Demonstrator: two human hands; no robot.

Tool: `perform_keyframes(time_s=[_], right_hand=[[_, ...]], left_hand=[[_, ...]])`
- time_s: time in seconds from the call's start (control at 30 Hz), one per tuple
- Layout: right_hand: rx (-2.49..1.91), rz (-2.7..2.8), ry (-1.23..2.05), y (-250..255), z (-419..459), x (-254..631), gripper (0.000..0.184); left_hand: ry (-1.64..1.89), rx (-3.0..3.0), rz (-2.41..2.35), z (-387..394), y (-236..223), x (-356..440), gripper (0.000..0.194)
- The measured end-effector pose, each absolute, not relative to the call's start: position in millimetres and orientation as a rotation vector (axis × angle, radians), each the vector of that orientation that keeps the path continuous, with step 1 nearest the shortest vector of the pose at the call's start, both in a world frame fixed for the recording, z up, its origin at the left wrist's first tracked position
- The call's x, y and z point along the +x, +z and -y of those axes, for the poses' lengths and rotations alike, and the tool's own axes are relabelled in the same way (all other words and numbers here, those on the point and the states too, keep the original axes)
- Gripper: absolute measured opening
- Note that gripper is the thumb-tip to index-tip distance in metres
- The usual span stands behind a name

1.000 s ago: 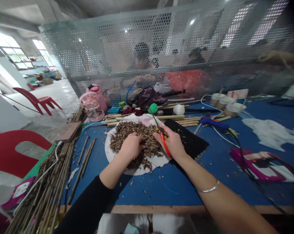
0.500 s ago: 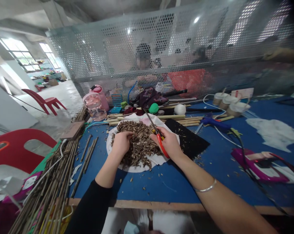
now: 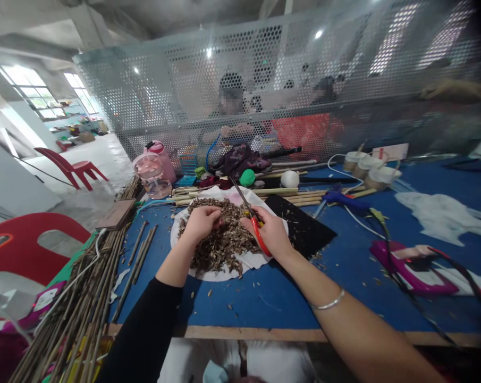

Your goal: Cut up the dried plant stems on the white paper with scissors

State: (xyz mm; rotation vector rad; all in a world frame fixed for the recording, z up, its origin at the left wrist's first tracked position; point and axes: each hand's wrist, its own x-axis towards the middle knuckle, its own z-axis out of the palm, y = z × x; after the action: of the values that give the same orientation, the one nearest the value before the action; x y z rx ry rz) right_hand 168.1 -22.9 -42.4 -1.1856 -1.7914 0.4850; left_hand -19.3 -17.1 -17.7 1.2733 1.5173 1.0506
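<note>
A heap of small brown dried flakes (image 3: 220, 250) lies on a round white cloth (image 3: 246, 260) at the middle of the blue table. My right hand (image 3: 272, 234) is closed round red-handled scissors (image 3: 244, 197) at the heap's right side. Their dark blades point away from me, up and to the left. Over the left part of the heap is my left hand (image 3: 202, 222), thumb and fingers pressed together. Whatever lies in that pinch is too small or hidden to make out. A black sheet (image 3: 304, 226) sits to the right of the cloth.
Thin brown sticks (image 3: 81, 282) are bundled along the left edge. Behind the cloth lie pale rods (image 3: 278, 192), a green yarn ball (image 3: 247, 177) and a white ball (image 3: 290, 179). A blue glue gun (image 3: 344, 199), cups (image 3: 379, 175) and a magenta device (image 3: 415, 268) are at right.
My left hand has risen slightly from the flakes, its fingers drawn closer together. My right hand keeps the scissors in much the same place. The whole view has shifted a little.
</note>
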Motion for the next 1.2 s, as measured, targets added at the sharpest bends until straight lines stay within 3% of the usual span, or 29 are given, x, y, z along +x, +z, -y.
perform_keyframes(time_s=[0.17,0.33,0.7,0.97,1.2], right_hand=[[-1.199,1.835,0.521,-42.4,24.0,167.2,0.041],[-1.204,1.844,0.555,-42.9,26.8,164.1,0.044],[-1.246,1.911,0.582,-42.5,32.1,160.1,0.047],[-1.252,1.93,0.57,-41.6,31.8,159.6,0.049],[-1.346,2.169,0.473,-38.0,33.7,159.3,0.058]], left_hand=[[1.194,0.66,-1.087,22.7,-21.1,-23.3,0.015],[1.159,0.653,-0.969,33.7,-23.1,-27.2,0.036],[1.171,0.686,-1.024,37.8,-37.8,-28.6,0.014],[1.258,0.576,-1.055,38.5,-36.0,-24.6,0.022],[1.316,0.568,-1.024,38.3,-39.6,-25.9,0.018]])
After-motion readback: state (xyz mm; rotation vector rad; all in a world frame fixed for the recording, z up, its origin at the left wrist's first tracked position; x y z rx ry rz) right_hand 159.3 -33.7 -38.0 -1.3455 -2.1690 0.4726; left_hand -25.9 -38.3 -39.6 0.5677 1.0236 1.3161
